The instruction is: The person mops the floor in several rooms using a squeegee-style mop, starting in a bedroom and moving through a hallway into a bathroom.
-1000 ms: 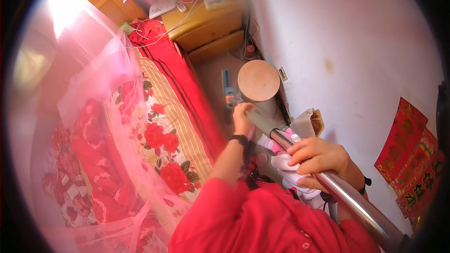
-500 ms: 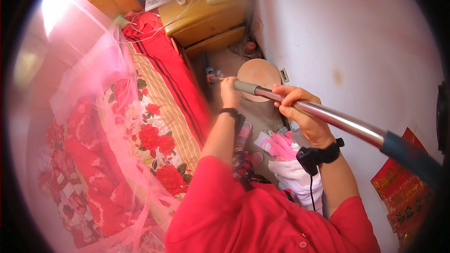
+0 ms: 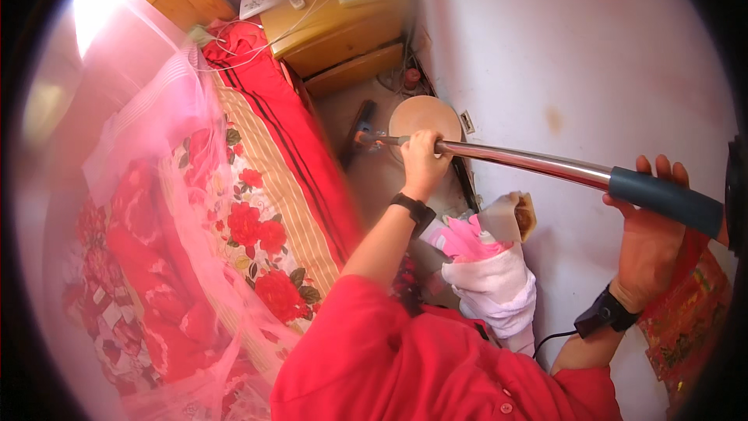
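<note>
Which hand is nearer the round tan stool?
Left. The left hand overlaps the round tan stool in view; the right hand is farther right, at the dark blue-grey pole sleeve.

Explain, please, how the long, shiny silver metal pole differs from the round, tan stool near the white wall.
The long, shiny silver metal pole is narrow, while the round, tan stool has a broad circular top. The pole reflects light; the stool's top looks matte. The left hand grips the pole above the floor, whereas the stool stands near the white wall, not held.
</note>
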The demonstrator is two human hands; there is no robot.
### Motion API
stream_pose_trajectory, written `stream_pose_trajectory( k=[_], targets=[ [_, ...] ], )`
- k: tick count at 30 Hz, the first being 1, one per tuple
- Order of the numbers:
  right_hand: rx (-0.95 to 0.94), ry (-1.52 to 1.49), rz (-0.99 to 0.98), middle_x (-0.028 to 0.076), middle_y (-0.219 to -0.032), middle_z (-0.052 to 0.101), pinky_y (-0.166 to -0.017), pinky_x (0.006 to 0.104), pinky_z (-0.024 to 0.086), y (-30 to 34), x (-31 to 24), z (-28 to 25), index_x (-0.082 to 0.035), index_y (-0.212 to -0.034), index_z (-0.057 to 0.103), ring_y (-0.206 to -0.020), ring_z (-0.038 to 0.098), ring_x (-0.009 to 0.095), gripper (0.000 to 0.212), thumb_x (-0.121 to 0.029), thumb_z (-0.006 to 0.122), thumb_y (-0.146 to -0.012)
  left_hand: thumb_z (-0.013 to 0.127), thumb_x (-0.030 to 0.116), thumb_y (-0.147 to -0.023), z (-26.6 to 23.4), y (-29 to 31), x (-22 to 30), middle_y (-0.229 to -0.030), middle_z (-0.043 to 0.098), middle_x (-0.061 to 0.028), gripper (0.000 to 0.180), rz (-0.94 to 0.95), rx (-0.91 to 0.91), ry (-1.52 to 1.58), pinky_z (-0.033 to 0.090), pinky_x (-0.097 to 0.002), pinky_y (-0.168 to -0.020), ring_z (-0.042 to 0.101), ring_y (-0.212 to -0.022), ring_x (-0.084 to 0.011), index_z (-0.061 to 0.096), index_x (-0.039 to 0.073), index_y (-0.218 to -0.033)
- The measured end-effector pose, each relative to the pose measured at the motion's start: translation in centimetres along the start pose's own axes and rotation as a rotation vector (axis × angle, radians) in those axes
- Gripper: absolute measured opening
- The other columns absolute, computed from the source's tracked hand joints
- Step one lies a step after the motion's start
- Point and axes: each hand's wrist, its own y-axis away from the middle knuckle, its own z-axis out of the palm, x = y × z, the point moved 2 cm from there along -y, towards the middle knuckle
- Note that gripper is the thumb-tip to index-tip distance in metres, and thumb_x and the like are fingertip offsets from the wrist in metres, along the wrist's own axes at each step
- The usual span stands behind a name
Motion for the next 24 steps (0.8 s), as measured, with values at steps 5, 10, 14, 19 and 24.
stream_pose_trajectory(
  k=[5,10,14,19,24],
  targets=[
    [-0.011,-0.024,-0.114,0.015,-0.133,0.039,-0.076,0.0383,0.051,6.8,-5.5,-3.8,-0.004,-0.134,0.028,-0.118,0.044,0.027,0.074,-0.042,0.061,-0.078,0.065,0.009,-0.064,0.0,5.3,6.1,-0.083,0.057,-0.0044,0.021,0.097,-0.073,0.018,0.036,-0.0386,-0.077,0.053,-0.087,-0.0245,0.054,0.011,-0.083],
    [0.283,0.402,-0.080,0.014,-0.116,0.052,-0.072,0.0308,0.049,14.7,-8.7,-7.4,0.001,-0.123,0.039,-0.095,0.056,0.022,0.060,-0.032,0.062,-0.079,0.060,0.005,-0.066,-0.3,11.8,7.8,-0.084,0.058,-0.0031,0.019,0.059,-0.081,-0.105,0.036,-0.0400,-0.078,0.053,-0.089,-0.0236,0.054,0.012,-0.083],
    [0.138,0.373,-0.161,0.015,-0.112,0.053,-0.070,0.0300,0.047,19.8,-11.8,-9.0,0.002,-0.114,0.046,-0.091,0.056,0.022,0.042,-0.016,0.058,-0.077,0.056,0.002,-0.066,-0.5,14.8,8.8,-0.083,0.057,-0.0029,0.017,0.000,-0.135,-0.188,0.040,-0.0404,-0.072,0.053,-0.089,-0.0242,0.055,0.013,-0.079],
    [-0.018,0.667,0.040,0.017,-0.100,0.059,-0.071,0.0314,0.047,23.0,-14.5,-9.9,0.001,-0.095,0.054,-0.083,0.058,0.023,0.020,-0.001,0.052,-0.075,0.057,0.002,-0.065,-1.0,17.1,9.6,-0.080,0.054,-0.0039,0.013,0.038,-0.141,-0.075,0.044,-0.0392,-0.065,0.053,-0.086,-0.0257,0.056,0.012,-0.073],
    [-0.029,0.711,0.165,0.019,-0.093,0.062,-0.078,0.0349,0.047,26.0,-13.1,-12.7,0.002,-0.086,0.056,-0.083,0.060,0.027,0.012,0.000,0.049,-0.076,0.057,0.005,-0.066,-0.6,17.4,10.6,-0.073,0.051,-0.0037,0.008,0.106,-0.325,-0.180,0.044,-0.0403,-0.060,0.052,-0.081,-0.0258,0.055,0.012,-0.068]
  ],
)
